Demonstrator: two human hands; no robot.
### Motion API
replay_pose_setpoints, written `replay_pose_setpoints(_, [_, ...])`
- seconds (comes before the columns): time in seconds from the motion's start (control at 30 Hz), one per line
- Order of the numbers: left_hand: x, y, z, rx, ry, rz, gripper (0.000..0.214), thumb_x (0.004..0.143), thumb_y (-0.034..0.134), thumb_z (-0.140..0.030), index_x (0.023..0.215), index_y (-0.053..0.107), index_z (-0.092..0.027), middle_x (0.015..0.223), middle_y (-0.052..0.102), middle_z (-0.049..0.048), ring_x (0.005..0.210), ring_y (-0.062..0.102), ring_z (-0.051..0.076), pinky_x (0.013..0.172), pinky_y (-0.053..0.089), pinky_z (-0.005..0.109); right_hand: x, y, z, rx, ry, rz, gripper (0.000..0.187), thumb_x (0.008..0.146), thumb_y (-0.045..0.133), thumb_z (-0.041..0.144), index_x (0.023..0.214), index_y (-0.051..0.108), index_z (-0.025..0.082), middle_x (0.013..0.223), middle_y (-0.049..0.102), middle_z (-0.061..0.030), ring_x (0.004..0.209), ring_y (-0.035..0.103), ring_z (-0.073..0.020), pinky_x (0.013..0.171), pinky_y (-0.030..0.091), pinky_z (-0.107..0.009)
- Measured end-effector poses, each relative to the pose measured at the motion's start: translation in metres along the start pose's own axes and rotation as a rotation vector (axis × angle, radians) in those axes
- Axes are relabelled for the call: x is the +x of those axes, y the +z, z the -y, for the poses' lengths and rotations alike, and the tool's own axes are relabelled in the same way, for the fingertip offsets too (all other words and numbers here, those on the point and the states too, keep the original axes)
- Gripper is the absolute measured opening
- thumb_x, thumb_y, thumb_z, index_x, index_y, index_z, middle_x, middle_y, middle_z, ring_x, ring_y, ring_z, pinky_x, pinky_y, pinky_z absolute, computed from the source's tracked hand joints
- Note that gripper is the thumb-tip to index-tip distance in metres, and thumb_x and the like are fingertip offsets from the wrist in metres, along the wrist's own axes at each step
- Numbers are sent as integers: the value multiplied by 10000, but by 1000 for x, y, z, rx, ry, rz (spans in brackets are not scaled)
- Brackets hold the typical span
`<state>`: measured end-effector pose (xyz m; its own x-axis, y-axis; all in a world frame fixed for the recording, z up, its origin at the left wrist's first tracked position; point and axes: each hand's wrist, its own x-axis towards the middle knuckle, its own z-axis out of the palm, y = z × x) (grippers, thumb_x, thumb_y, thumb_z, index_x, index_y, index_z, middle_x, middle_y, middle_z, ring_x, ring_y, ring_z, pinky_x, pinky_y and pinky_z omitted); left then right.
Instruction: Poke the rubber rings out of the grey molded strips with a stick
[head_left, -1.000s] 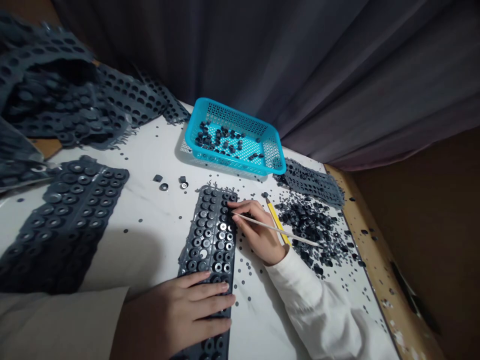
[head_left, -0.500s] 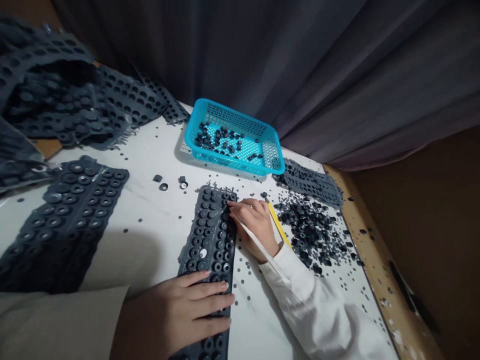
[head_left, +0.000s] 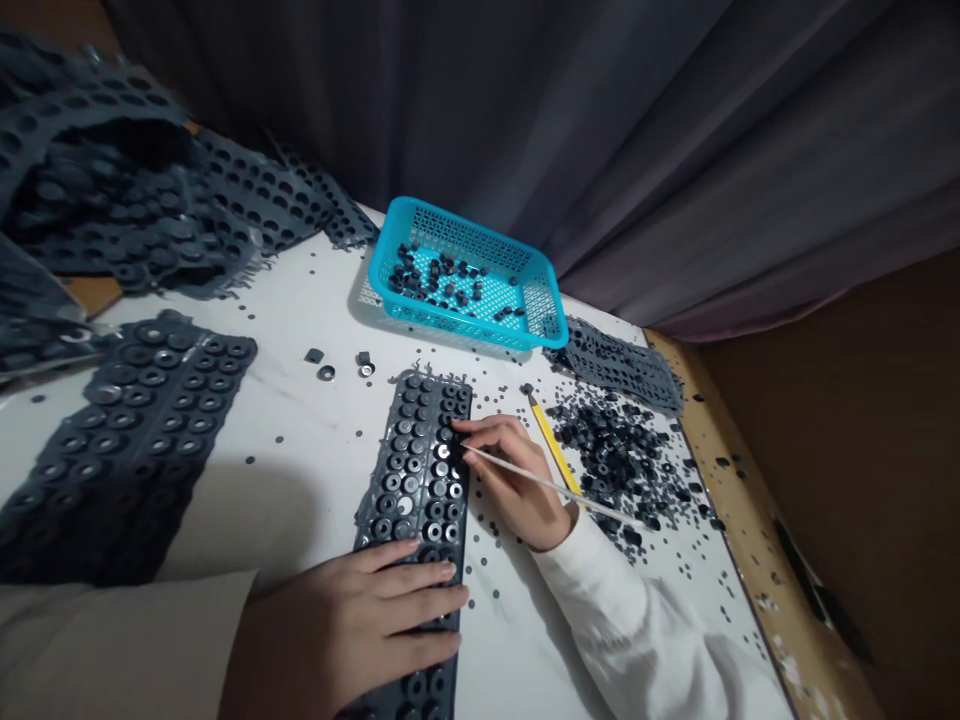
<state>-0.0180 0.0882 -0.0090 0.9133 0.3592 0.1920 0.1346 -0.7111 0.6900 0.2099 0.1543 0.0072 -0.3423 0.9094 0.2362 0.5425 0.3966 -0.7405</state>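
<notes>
A dark rubber sheet (head_left: 397,455) with rows of round ring-shaped pieces lies lengthwise in front of me. My left hand (head_left: 375,610) rests flat on its near part, fingers stretched out across the rows. My right hand (head_left: 510,475) is at the sheet's right edge, thumb and fingers pinched round a thin whitish stick (head_left: 570,492). The stick's tip is by the right-hand rows, partly hidden by the fingertips. A yellow pencil-like tool (head_left: 555,440) lies on the table just beyond that hand.
A blue basket (head_left: 469,325) holding small dark pieces stands at the back. To the right are a heap of black bits (head_left: 622,450) and a perforated sheet (head_left: 622,365). Another studded sheet (head_left: 176,400) lies left, near piled sheets (head_left: 262,190). A dark curtain (head_left: 525,100) hangs behind.
My right hand has slid a little toward me along the sheet. The stick has swung to a flatter angle, its rear end now pointing right. My left hand stays put.
</notes>
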Motion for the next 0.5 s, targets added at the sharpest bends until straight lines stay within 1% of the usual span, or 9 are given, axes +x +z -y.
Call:
replay_pose_setpoints(0.1, [0,-1,0,-4,-20,11,507,881,501,-431,1356,469,-257,1471,403,-19,1329,419,230,1165,228,391,-2,4,0,-11,-13,9,27,889,587,215,875,603,231,1046,717,-67,987,595,-229,856,463,-425])
replay_pose_setpoints(0.23, [0,-7,-1,17,-20,87,539,852,540,-348,1375,446,-261,1487,363,-29,1338,406,231,1161,241,394,-2,7,-4,-90,-64,-2,42,893,586,197,883,591,237,1041,725,-43,971,582,-219,849,435,-414])
replay_pose_setpoints(0.3, [0,-6,-1,24,-21,83,546,846,546,-341,1376,445,-259,1489,356,-32,1340,404,226,1162,240,394,-2,7,-7,-199,-135,9,50,897,584,191,895,585,241,1061,726,-26,964,572,-215,836,411,-404])
replay_pose_setpoints(0.4, [-1,-3,-2,21,-32,29,537,837,559,-347,1360,467,-261,1479,374,-32,1333,415,226,1167,229,395,2,7,-12,-432,-265,28,72,915,560,180,919,582,249,1111,716,-2,951,563,-216,812,364,-399])
replay_pose_setpoints(0.43, [-1,-3,-2,21,-33,22,536,837,563,-349,1358,469,-262,1478,376,-33,1334,414,225,1168,228,392,4,6,-14,-499,-286,20,81,922,547,178,921,583,250,1123,713,0,938,562,-218,802,351,-399])
replay_pose_setpoints(0.5, [0,-5,-2,19,-31,31,536,844,566,-355,1362,465,-261,1479,373,-35,1338,407,221,1167,233,386,8,4,-16,-575,-271,-17,94,934,522,177,920,582,249,1125,711,-5,913,558,-221,785,340,-397])
